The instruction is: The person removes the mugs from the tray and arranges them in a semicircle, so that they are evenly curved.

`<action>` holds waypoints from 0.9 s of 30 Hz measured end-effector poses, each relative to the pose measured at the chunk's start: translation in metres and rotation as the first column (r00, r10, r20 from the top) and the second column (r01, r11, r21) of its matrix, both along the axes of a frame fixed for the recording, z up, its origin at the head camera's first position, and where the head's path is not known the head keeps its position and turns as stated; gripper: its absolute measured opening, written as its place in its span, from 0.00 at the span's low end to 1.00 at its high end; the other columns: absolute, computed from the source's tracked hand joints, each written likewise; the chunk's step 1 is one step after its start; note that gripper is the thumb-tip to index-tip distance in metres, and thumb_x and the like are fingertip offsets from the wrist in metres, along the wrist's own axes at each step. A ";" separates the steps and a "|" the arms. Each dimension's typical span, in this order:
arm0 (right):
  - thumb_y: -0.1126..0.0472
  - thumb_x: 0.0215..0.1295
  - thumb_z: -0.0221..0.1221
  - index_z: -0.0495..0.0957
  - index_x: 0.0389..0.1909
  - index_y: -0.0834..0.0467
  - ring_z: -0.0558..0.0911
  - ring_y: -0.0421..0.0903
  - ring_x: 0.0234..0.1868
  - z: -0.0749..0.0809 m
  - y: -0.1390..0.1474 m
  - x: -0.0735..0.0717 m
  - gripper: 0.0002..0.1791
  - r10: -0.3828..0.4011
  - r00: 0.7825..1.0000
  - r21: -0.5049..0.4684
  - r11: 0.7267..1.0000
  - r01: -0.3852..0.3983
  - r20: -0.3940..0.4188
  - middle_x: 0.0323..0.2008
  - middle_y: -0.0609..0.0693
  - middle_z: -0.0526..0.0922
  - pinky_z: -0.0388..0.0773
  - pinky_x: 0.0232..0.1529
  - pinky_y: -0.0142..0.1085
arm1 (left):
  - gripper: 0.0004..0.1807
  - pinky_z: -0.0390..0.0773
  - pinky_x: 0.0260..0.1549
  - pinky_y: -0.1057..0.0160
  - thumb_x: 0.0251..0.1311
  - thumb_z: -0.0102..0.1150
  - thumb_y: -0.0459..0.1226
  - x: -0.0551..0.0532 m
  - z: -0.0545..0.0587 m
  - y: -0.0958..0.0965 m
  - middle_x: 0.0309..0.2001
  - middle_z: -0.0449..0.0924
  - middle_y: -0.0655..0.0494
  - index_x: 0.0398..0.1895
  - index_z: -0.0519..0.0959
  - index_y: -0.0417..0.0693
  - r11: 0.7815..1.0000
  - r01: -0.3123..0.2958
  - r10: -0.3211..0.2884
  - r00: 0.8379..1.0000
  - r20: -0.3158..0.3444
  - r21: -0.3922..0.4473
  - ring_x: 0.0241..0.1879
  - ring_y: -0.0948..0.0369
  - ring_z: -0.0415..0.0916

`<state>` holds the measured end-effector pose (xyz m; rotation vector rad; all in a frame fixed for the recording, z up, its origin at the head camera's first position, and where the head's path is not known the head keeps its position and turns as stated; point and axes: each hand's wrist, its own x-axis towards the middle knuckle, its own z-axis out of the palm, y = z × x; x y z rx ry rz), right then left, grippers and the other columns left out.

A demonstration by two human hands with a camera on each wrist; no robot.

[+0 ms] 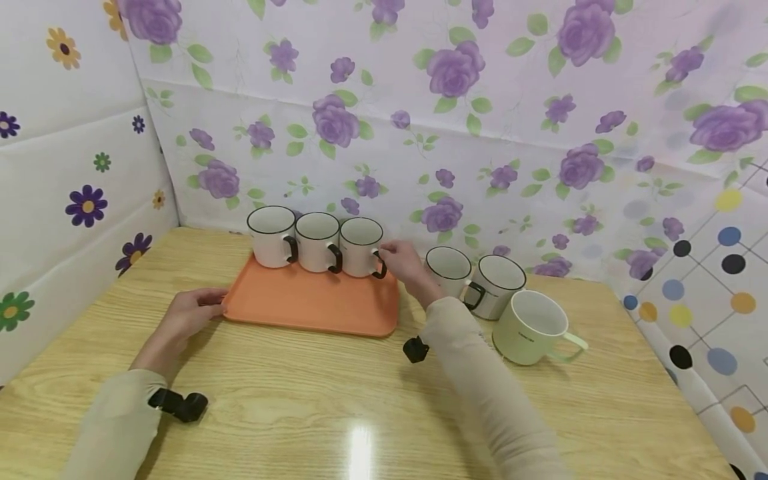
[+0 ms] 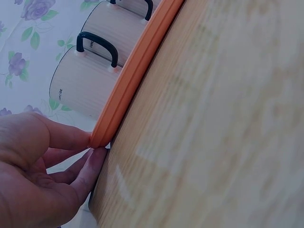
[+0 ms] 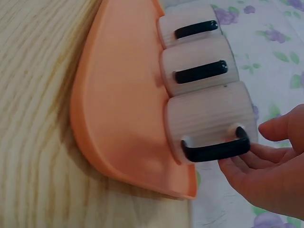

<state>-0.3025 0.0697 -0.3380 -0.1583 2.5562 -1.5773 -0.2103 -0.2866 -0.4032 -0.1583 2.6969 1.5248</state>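
Observation:
An orange tray (image 1: 312, 310) lies on the table, with three white mugs in a row along its back: the left mug (image 1: 271, 243), the middle mug (image 1: 317, 248) and the right mug (image 1: 359, 257). All have dark rims and black handles. At the tray's front left corner my left hand (image 1: 191, 312) pinches the edge, thumb on one side and fingers on the other. My right hand (image 1: 408, 267) is beside the right mug's black handle (image 3: 216, 151). Its fingers lie partly hidden behind that handle, loosely bent, and the thumb is near the rim.
Right of the tray stand two more white mugs, one (image 1: 447, 267) partly behind my right forearm and the other (image 1: 498, 283) beside it. A larger light-green mug (image 1: 528, 333) is nearest the right side. Flowered cloth (image 1: 360, 147) hangs behind the wooden table (image 1: 288, 407).

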 end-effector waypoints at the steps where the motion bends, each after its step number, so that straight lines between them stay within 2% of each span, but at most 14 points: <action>1: 0.64 0.75 0.47 0.72 0.60 0.69 0.70 0.56 0.62 -0.003 -0.001 -0.001 0.19 -0.001 1.000 -0.015 1.000 0.001 0.001 0.56 0.65 0.76 0.67 0.61 0.47 | 0.24 0.75 0.40 0.68 0.68 0.49 0.30 0.000 0.000 0.000 0.61 0.65 0.26 0.64 0.64 0.22 1.000 -0.001 0.001 1.000 0.001 0.000 0.57 0.41 0.66; 6: 0.65 0.75 0.46 0.77 0.51 0.73 0.74 0.57 0.54 -0.014 -0.003 -0.004 0.17 -0.018 1.000 -0.083 0.996 0.020 0.019 0.49 0.66 0.78 0.71 0.54 0.43 | 0.24 0.75 0.43 0.64 0.69 0.49 0.29 0.000 0.001 0.000 0.61 0.65 0.26 0.64 0.64 0.23 1.000 -0.010 0.010 1.000 0.012 0.000 0.57 0.41 0.66; 11: 0.62 0.76 0.46 0.78 0.49 0.70 0.76 0.52 0.54 -0.023 -0.005 -0.008 0.17 -0.033 0.998 -0.147 0.988 0.041 0.057 0.47 0.61 0.81 0.70 0.58 0.43 | 0.24 0.73 0.49 0.54 0.69 0.48 0.30 0.001 0.003 0.000 0.62 0.64 0.26 0.65 0.63 0.23 1.000 -0.019 0.019 1.000 0.022 -0.004 0.59 0.40 0.65; 15: 0.62 0.77 0.44 0.77 0.44 0.72 0.78 0.49 0.47 -0.029 -0.006 -0.009 0.17 -0.016 0.998 -0.242 0.970 0.032 0.068 0.40 0.57 0.81 0.71 0.57 0.43 | 0.24 0.74 0.47 0.58 0.69 0.48 0.30 0.001 0.003 -0.001 0.62 0.64 0.26 0.65 0.63 0.23 1.000 -0.013 0.013 1.000 0.019 -0.004 0.59 0.40 0.64; 18: 0.64 0.77 0.43 0.75 0.39 0.72 0.77 0.48 0.42 -0.031 -0.007 -0.009 0.17 -0.014 0.998 -0.289 0.957 0.032 0.066 0.35 0.55 0.77 0.72 0.56 0.44 | 0.24 0.74 0.46 0.59 0.69 0.48 0.30 0.001 0.002 -0.002 0.61 0.64 0.26 0.64 0.63 0.23 1.000 -0.009 0.009 1.000 0.018 -0.009 0.58 0.40 0.65; 27: 0.65 0.78 0.41 0.73 0.37 0.72 0.73 0.48 0.38 -0.030 -0.006 -0.007 0.16 -0.060 0.997 -0.309 0.948 0.075 0.058 0.31 0.54 0.74 0.72 0.53 0.46 | 0.24 0.73 0.49 0.54 0.69 0.48 0.29 0.002 0.003 0.001 0.62 0.63 0.26 0.64 0.63 0.23 1.000 -0.011 0.011 1.000 0.025 0.000 0.58 0.40 0.64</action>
